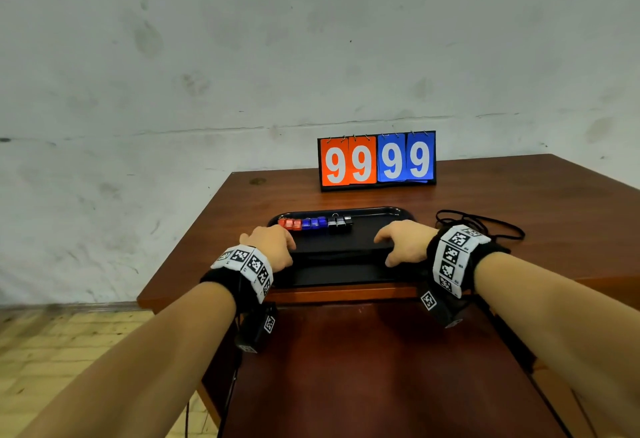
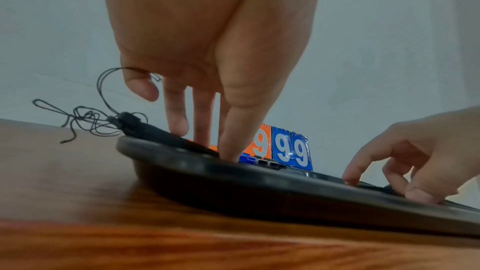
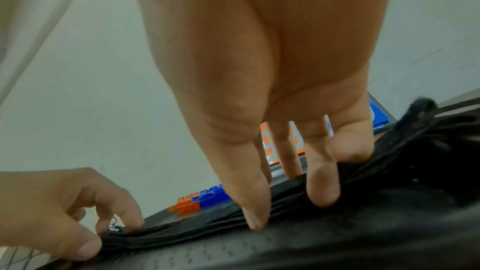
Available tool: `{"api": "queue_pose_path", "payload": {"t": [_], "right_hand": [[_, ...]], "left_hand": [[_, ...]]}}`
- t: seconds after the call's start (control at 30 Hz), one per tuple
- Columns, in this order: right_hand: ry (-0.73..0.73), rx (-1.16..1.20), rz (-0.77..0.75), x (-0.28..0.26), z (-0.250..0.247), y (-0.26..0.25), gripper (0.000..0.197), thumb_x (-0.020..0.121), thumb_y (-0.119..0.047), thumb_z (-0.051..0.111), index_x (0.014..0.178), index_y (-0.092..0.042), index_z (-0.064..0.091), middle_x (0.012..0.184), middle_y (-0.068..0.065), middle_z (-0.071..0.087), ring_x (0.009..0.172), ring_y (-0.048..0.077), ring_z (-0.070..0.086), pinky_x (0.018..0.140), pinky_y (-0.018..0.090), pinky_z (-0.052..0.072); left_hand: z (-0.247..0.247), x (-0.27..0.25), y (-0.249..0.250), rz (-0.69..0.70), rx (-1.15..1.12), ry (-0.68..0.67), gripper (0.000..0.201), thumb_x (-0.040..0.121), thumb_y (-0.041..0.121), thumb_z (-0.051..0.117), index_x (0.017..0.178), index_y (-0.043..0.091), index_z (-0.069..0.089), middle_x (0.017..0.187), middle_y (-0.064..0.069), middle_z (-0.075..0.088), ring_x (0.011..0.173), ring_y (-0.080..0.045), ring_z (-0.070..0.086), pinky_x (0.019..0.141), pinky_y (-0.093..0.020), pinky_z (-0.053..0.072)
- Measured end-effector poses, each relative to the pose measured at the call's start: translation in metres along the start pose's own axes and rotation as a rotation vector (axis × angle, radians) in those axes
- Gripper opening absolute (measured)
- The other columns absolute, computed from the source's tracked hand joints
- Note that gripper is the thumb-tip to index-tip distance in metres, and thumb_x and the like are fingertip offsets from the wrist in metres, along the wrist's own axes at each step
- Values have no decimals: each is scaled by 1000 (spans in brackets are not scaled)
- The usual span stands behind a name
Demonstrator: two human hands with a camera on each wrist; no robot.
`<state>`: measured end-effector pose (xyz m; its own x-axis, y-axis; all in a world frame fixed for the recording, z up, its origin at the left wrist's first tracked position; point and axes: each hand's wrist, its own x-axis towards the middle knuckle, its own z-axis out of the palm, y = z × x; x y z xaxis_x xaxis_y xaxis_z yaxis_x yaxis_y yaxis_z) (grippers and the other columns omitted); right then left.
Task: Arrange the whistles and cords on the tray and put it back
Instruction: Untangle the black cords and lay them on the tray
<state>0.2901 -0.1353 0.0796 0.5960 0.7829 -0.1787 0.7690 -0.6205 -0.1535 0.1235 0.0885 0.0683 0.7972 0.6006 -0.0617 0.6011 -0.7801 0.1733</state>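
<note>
The head view shows the whole layout: a black tray (image 1: 381, 210) lies on a brown table (image 1: 519, 188), and whistles (image 1: 315, 223) stand in one row along its far side, red, then blue, then black from left to right. A loose tangle of thin black cord (image 1: 485, 224) lies on the table just beside the tray's right end. Only the right wrist view shows the bundle of black cords (image 3: 298, 192) lying lengthwise across the tray floor.

A flip scoreboard (image 1: 376, 160) stands behind the tray and reads "99" on orange cards and "99" on blue cards.

The left hand (image 1: 273, 247) presses downward on the left end of the bundle, fingers (image 2: 231, 141) nearly straight and spread. The right hand (image 1: 405, 242) presses its extended fingertips (image 3: 255, 219) on the right part of the bundle. Neither hand closes around anything.
</note>
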Motion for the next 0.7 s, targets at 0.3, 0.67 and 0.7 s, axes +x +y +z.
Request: {"api": "queue_pose_path", "payload": {"t": [0.3,0.67,0.7], "right_hand": [[-98,92,45,4,4,0,50,79,-23,77,126,-15,63,86,-4,61,58,10,56,45,20,47],[-50,140,31,2,12,6,52,79,-26,77,127,-16,62,120,3,63,104,22,63,92,37,53],[-42,139,27,1,12,7,57,79,-27,77,132,-15,58,126,3,59,110,22,60,95,36,52]], "left_hand": [[3,3,4,15,66,-84,29,90,16,64,113,34,64,116,3,65,116,-24,57,112,-53,22],[3,-5,14,-14,144,-40,28,80,27,70,106,33,64,114,1,59,119,-27,45,105,-50,27],[2,-7,16,-11,163,-45,30,78,30,71,107,34,64,115,1,56,120,-27,43,105,-52,27]]}}
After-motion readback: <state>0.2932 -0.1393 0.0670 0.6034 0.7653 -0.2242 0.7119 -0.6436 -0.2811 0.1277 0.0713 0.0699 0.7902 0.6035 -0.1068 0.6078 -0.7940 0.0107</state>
